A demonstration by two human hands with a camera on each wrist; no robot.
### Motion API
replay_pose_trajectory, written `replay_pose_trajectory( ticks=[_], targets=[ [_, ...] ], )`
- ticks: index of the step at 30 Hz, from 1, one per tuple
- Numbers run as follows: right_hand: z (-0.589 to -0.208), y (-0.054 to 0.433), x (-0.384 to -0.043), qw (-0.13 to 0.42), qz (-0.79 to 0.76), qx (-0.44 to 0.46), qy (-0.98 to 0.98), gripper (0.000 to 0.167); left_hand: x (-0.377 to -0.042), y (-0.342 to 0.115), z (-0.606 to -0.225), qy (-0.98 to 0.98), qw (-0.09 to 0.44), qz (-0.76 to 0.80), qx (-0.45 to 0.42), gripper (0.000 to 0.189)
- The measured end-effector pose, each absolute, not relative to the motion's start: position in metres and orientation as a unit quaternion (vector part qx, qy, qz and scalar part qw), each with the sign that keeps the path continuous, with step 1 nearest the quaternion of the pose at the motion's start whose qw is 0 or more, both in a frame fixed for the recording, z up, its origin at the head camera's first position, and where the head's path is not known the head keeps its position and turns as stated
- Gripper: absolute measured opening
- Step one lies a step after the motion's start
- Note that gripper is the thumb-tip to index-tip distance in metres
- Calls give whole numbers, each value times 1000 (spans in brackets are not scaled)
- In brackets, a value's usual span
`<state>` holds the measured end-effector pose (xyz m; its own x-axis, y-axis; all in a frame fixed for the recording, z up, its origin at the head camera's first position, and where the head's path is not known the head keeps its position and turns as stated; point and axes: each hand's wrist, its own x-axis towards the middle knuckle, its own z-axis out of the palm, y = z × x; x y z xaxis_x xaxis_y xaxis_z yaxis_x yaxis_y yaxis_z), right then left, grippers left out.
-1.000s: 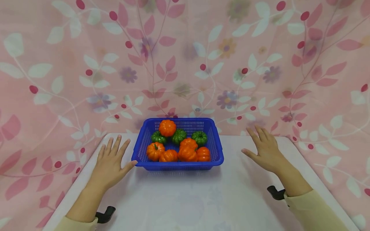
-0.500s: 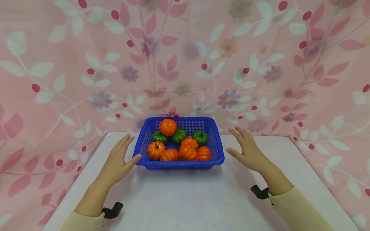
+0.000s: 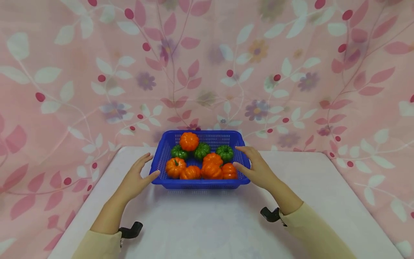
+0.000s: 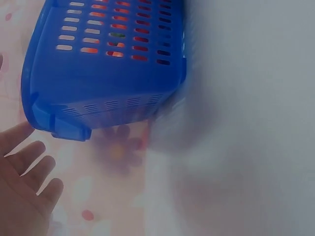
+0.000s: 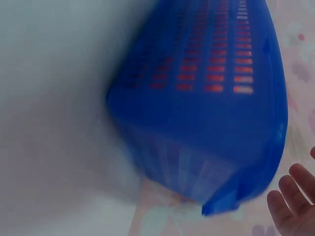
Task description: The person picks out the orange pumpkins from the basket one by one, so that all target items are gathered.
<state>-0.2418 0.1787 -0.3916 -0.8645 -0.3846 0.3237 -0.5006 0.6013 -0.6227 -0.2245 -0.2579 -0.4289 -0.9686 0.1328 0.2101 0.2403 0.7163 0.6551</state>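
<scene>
A blue plastic basket [image 3: 200, 182] with slotted walls holds several small orange pumpkins [image 3: 189, 141] and 3 green ones [image 3: 224, 153]. Just outside its left end is my left hand [image 3: 133, 182], thumb spread from the fingers and nothing in its grasp. My right hand [image 3: 258, 172] hovers over the right end, where its thumb and fingers overlap the rim in the head view. In the left wrist view, loosely bent fingers [image 4: 42, 169] lie close to a basket corner. The right wrist view shows fingertips [image 5: 290, 191] near the rim; contact is not clear in either.
A white-covered table [image 3: 207, 223] carries the basket near its back edge. Behind it hangs a pink floral cloth [image 3: 207, 72], which also runs along both sides. Black wrist mounts [image 3: 132, 230] stick out from the cream sleeves [image 3: 100, 244].
My right hand has swept left from open table to the basket's right end. My left hand has shifted slightly right, its fingers drawn closer together. The basket and pumpkins stay put.
</scene>
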Motion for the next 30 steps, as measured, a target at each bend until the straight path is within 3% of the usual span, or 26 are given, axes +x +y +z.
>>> replay_pose_trajectory(
  ticks=[13, 30],
  targets=[
    [-399, 131, -253, -12, 426, 226, -876, 58, -223, -249, -436, -923, 55, -365, -110, 82],
    [-405, 108, -262, -42, 418, 188, -888, 54, -220, -243, -437, -932, 35, -347, -101, 89]
  ],
)
